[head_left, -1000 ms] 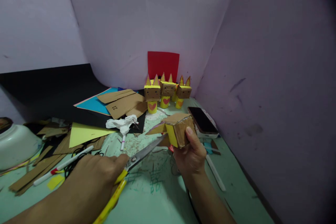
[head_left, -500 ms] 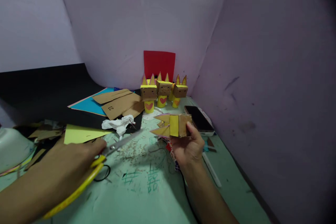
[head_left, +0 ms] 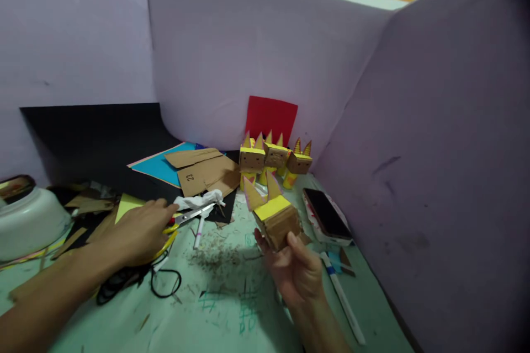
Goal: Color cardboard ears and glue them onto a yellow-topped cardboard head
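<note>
My right hand (head_left: 300,267) holds a small brown cardboard box (head_left: 278,225) by its lower part. The box has a yellow top strip and two pointed cardboard ears that stick up to the left. On the left, my left hand (head_left: 147,226) is closed on scissors (head_left: 194,214) with yellow handles. The blades point right, over a crumpled white tissue (head_left: 205,198). Behind the held box stand several similar box-headed figures (head_left: 251,160) with ears and yellow bodies.
A red sheet (head_left: 271,119) leans at the back. Cardboard pieces (head_left: 202,174) and a blue sheet (head_left: 161,166) lie left of the figures. A phone (head_left: 327,214) and a white marker (head_left: 343,300) are at right. A white pot (head_left: 31,220) and black cord (head_left: 165,284) are at left.
The camera view has tilted up. The held box has turned from lying sideways to ears up. My left hand has moved the scissors back toward the tissue.
</note>
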### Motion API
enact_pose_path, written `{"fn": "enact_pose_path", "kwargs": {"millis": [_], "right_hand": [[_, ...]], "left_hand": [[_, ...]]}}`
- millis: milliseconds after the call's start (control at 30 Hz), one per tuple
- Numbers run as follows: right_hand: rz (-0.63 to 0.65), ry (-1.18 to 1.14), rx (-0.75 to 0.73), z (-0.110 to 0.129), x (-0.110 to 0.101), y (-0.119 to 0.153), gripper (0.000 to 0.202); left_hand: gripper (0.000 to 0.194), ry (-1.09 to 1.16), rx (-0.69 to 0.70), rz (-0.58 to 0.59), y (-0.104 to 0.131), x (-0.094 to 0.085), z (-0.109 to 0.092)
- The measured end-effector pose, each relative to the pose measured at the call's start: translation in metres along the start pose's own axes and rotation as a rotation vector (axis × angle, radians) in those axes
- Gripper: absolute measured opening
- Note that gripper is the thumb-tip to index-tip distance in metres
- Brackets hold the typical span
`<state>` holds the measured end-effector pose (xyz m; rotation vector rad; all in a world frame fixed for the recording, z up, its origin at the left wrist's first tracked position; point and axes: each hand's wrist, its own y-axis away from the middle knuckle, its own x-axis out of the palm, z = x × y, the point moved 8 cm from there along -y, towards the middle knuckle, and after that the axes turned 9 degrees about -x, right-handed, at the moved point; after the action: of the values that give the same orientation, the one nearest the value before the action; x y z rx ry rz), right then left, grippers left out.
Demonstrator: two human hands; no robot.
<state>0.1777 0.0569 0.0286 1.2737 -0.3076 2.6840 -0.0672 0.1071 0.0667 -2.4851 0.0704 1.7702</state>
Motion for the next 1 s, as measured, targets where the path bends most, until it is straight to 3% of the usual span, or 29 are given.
{"fn": "enact_pose_path", "kwargs": {"millis": [67, 167, 233, 333, 433, 567, 667, 733, 833, 1000], "right_hand": [[0.041, 0.035, 0.008, -0.009, 0.007, 0.004, 0.040], [0.132, 0.059, 0.060, -0.030, 0.019, 0.014, 0.054], [0.193, 0.070, 0.095, -0.046, 0.023, 0.020, 0.060], [0.222, 0.139, 0.105, -0.058, 0.015, 0.022, 0.076], [0.176, 0.297, 0.012, -0.046, 0.001, 0.020, 0.089], [0.058, 0.680, -0.398, 0.012, -0.001, 0.021, 0.076], [0.112, 0.959, -0.715, 0.041, 0.018, 0.030, 0.040], [0.204, 1.126, -0.834, 0.043, 0.030, 0.034, 0.025], [0.303, 1.331, -0.917, 0.034, 0.039, 0.035, 0.018], [0.403, 1.492, -0.892, 0.020, 0.039, 0.030, 0.013]], "left_hand": [[0.039, 0.095, 0.013, -0.012, 0.004, 0.000, -0.017], [0.076, 0.647, 0.096, 0.244, 0.020, 0.020, -0.061], [0.082, 0.914, 0.195, 0.359, 0.031, 0.031, -0.090], [0.071, 1.230, 0.146, 0.408, 0.032, 0.046, -0.098], [0.072, 1.422, 0.080, 0.486, 0.028, 0.059, -0.091], [0.071, 1.334, 0.024, 0.360, 0.023, 0.059, -0.076], [0.070, 1.196, 0.017, 0.333, 0.026, 0.064, -0.077], [0.065, 1.140, 0.024, 0.363, 0.029, 0.071, -0.081], [0.058, 1.029, 0.021, 0.370, 0.033, 0.079, -0.084], [0.051, 0.854, 0.066, 0.318, 0.036, 0.075, -0.087]]}}
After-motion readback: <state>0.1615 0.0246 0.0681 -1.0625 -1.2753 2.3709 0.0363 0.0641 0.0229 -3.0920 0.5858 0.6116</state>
